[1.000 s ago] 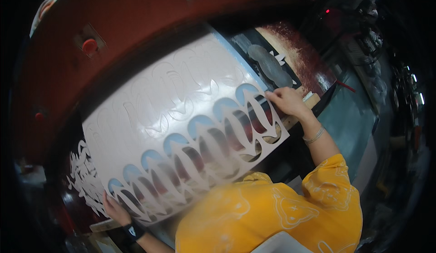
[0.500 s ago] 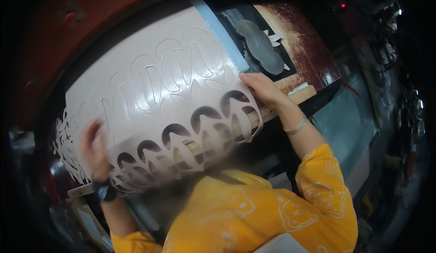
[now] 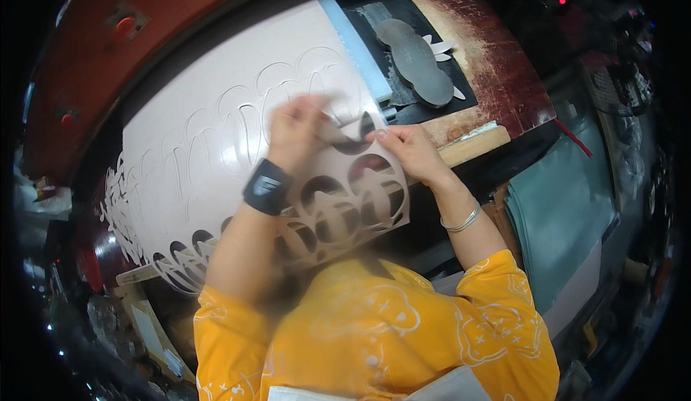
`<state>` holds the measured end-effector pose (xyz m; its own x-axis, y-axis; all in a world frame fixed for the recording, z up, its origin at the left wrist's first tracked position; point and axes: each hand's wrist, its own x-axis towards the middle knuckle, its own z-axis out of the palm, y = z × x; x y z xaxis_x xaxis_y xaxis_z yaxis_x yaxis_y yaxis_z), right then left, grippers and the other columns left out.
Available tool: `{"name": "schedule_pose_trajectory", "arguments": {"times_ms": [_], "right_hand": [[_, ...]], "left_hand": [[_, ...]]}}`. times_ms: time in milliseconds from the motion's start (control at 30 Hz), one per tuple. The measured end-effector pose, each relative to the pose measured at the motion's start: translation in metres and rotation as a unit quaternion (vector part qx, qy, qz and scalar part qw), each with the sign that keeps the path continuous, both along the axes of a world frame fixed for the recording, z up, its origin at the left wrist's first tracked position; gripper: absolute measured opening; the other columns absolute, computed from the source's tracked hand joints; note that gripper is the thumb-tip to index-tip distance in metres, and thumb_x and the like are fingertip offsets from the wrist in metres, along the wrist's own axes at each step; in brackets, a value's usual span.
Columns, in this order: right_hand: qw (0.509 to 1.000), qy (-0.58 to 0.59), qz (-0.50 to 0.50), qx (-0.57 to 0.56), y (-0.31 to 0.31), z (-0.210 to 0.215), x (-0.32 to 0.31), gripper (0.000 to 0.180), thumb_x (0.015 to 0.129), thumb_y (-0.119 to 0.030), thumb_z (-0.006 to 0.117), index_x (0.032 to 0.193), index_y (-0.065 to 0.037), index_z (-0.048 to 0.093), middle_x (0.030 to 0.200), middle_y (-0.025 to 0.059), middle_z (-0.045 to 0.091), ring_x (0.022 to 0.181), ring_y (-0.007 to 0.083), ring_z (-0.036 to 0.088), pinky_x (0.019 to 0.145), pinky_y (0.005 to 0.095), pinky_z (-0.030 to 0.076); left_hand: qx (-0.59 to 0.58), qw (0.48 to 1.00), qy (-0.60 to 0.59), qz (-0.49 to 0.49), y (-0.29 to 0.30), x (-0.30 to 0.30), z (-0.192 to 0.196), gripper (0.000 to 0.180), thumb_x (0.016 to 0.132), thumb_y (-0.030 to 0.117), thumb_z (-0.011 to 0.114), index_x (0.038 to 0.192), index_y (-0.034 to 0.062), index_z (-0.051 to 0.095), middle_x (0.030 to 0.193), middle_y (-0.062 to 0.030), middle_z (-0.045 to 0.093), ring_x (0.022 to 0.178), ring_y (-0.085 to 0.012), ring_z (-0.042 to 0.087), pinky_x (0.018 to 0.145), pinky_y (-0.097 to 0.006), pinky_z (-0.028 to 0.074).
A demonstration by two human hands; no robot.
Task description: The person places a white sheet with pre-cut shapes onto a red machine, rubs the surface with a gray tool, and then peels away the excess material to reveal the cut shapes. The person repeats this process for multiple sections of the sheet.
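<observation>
A pale, glossy sheet (image 3: 216, 77) covers the table before me, marked with rows of curved, sole-like cut outlines. Its near strip is an open lattice of holes (image 3: 374, 199) and hangs over the table edge toward my body. My left hand (image 3: 296, 136), blurred and with a black wristband, is closed on a pale cut-out piece (image 3: 332, 133), which is partly lifted and leaves a dark gap beside it. My right hand (image 3: 410, 149), with a silver bangle at the wrist, pinches the sheet's right edge beside that gap.
A grey metal cutting die (image 3: 417, 62) lies on a black mat at the right, with small pale scraps (image 3: 440, 47) beside it. Light-blue layers (image 3: 353, 37) border the sheet. A red machine beam (image 3: 165, 12) spans the far side. Green sheets (image 3: 554, 214) hang at the right.
My left hand has moved right and away from my body, from the sheet's left part to near my right hand. It has closed on a cut-out piece, and a gap has opened there.
</observation>
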<state>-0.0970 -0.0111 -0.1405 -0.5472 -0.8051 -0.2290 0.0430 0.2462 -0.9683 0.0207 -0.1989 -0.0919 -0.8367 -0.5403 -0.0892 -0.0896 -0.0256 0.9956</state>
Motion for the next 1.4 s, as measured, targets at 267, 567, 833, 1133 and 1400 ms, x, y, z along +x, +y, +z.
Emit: {"name": "schedule_pose_trajectory", "arguments": {"times_ms": [267,567,833,1133,1400], "right_hand": [[0.997,0.072,0.031,-0.008,0.007,0.072,0.018,0.029,0.090,-0.021,0.057,0.109,0.000,0.052,0.078,0.0074,0.061,0.059,0.0095,0.059,0.051,0.0241,0.046],[0.883,-0.445,0.126,-0.079,-0.050,0.053,0.014,0.023,0.098,-0.020,0.046,0.112,-0.003,0.052,0.082,0.0028,0.051,0.054,0.0146,0.055,0.044,0.0210,0.042],[0.899,-0.400,0.149,-0.100,-0.038,0.037,0.016,0.024,0.095,-0.022,0.052,0.112,-0.005,0.053,0.089,0.0033,0.054,0.059,0.0131,0.057,0.048,0.0207,0.042],[0.984,0.009,0.174,0.046,-0.011,0.115,0.047,0.027,0.092,-0.019,0.056,0.110,0.001,0.054,0.069,0.0017,0.059,0.059,0.0085,0.058,0.050,0.0221,0.046],[0.895,-0.388,0.215,0.039,-0.098,0.055,0.075,0.023,0.094,-0.022,0.054,0.108,-0.005,0.048,0.080,0.0024,0.053,0.056,0.0136,0.057,0.045,0.0202,0.041]], "left_hand": [[-0.399,0.905,0.075,0.131,-0.034,0.060,0.022,0.033,0.089,-0.003,0.048,0.120,0.0059,0.057,0.094,-0.0101,0.066,0.081,-0.0169,0.064,0.073,-0.030,0.053],[-0.497,0.867,-0.021,-0.012,0.013,0.060,-0.006,0.048,0.077,0.016,0.070,0.120,0.0078,0.053,0.089,-0.0076,0.060,0.080,-0.0248,0.054,0.077,-0.036,0.042],[-0.413,0.910,0.021,0.038,0.003,0.055,-0.024,0.033,0.084,0.009,0.055,0.117,0.0042,0.055,0.083,-0.0077,0.062,0.071,-0.0177,0.055,0.072,-0.030,0.045],[-0.340,0.905,0.120,0.226,-0.072,0.118,0.018,0.032,0.089,-0.003,0.047,0.121,-0.0007,0.051,0.095,-0.0080,0.063,0.090,-0.0155,0.061,0.076,-0.028,0.051],[-0.544,0.836,-0.064,0.016,-0.023,0.125,-0.010,0.040,0.077,0.014,0.065,0.116,0.0094,0.056,0.092,-0.0101,0.056,0.091,-0.0306,0.049,0.081,-0.040,0.037]]}}
